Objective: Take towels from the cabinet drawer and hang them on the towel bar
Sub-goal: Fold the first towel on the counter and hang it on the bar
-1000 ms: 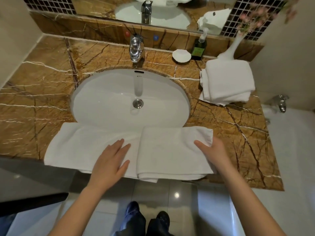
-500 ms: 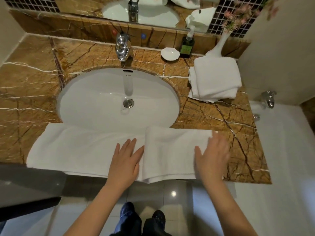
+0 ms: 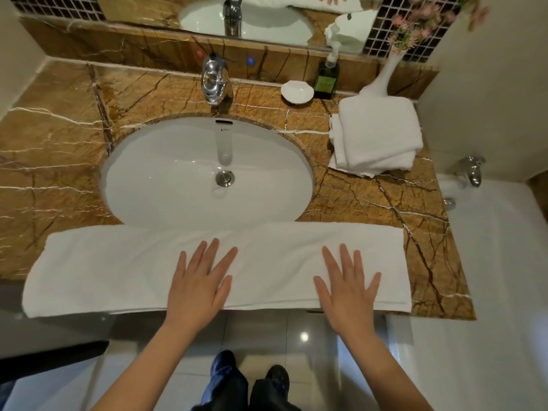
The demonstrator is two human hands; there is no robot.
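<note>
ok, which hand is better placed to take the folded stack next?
Right, likely: right hand lies flat on the spread towel, nearest the folded stack; left hand is mid-counter, farther off.

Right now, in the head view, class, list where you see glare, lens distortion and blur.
Head view: a bright glare spot on the floor tile; shiny highlights on the faucet; wide-angle bending of the countertop edges; flowers at the top right corner smeared; left hand, right hand and spread towel sharp.
</note>
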